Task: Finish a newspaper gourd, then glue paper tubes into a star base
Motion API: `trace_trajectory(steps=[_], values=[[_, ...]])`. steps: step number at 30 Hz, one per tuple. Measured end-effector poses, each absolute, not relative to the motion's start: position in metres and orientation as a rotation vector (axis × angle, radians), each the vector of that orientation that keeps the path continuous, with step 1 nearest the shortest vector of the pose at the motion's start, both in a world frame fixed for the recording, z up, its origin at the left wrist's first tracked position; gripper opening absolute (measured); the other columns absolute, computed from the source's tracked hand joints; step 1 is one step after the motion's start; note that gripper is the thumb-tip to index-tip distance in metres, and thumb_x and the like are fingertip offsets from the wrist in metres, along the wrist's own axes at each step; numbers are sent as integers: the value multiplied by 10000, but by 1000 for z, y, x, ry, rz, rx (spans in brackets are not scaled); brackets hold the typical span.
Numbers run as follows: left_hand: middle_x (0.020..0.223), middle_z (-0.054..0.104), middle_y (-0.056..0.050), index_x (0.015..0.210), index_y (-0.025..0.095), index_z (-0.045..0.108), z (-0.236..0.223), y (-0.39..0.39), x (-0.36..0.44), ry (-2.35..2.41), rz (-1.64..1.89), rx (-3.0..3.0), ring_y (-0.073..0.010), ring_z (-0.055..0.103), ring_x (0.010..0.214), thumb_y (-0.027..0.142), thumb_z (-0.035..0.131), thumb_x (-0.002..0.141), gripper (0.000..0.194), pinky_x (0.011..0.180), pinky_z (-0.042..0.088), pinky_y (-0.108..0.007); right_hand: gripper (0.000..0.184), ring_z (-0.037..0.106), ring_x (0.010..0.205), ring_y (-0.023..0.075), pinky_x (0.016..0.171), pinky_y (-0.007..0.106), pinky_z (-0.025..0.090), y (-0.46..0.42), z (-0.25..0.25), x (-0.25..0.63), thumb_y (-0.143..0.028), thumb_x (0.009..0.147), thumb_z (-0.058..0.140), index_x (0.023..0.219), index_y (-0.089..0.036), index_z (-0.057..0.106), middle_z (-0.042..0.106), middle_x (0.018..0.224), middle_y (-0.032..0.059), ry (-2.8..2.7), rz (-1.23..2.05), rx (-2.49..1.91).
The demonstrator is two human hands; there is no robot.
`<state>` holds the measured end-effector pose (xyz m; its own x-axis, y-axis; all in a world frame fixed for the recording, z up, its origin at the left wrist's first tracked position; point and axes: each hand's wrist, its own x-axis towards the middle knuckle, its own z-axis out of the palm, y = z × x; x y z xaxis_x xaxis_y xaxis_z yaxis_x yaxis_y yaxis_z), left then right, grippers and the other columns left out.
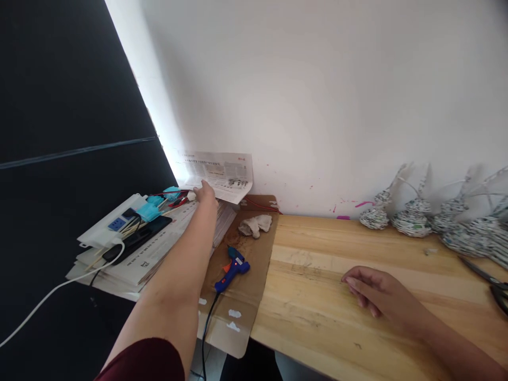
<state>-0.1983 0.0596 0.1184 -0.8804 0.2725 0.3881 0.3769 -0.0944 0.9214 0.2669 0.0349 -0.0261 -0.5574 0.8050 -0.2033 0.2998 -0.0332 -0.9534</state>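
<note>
Wooden table: one, and I have its pale top (309, 307) spread under and around the right hand (373, 291).
Newspaper stack: one pile (138, 262), beside the left forearm on its outer side, loaded with odds and ends.
Cardboard: one brown piece (254, 275), between the two hands, pale patches on it.
Newspaper sheet: here it is, one printed sheet (228, 172) right at the left hand (205, 194), its far part curving up by the wall.
Left hand: arm at full stretch, fingers at the sheet's near edge; from out here I cannot tell whether they pinch it.
Right hand: fingers loosely curled, grasping nothing that I can see.
Woven gourd shapes: I count at least four (411, 217), beyond the right hand; they overlap, and I cannot see into any.
White case: one (99, 225), outward of the left hand, a blue socket panel (117, 224) set in it; its inside is hidden from me.
Scissors: one pair (482, 272), to the right of the right hand.
Glue gun: one, blue (234, 270), on the cardboard, just inside the left forearm.
Cloth: one crumpled piece (256, 226), near the left hand.
Light-blue pieces: three (148, 211), outward of the left hand.
</note>
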Motion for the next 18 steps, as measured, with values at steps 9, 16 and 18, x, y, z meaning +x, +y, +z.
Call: trace_trajectory(steps=[9, 16, 18], values=[[1366, 531, -159, 1299, 163, 484, 83, 27, -81, -2063, -2280, -809, -199, 557, 1235, 223, 584, 890, 425, 1042, 441, -321, 388, 503, 501, 92, 434, 207, 410, 38, -28, 269, -572, 800, 621, 827, -185, 600, 541, 620, -34, -1892, 1521, -1067], [1185, 681, -87, 1154, 217, 620, -6, -18, 51, -1897, -1898, -1867, -228, 614, 1114, 343, 589, 893, 291, 979, 462, -384, 335, 582, 506, 99, 451, 204, 440, 27, -35, 267, -482, 929, 496, 761, -195, 541, 620, 671, -4, -1903, 1243, -1134], [1132, 701, -93, 1099, 211, 644, -28, -20, 66, -1809, -1748, -2046, -243, 627, 1088, 346, 564, 900, 254, 997, 453, -411, 283, 587, 533, 98, 525, 219, 460, 24, -36, 269, -401, 938, 517, 757, -195, 588, 645, 675, -11, -1914, 1102, -1183]])
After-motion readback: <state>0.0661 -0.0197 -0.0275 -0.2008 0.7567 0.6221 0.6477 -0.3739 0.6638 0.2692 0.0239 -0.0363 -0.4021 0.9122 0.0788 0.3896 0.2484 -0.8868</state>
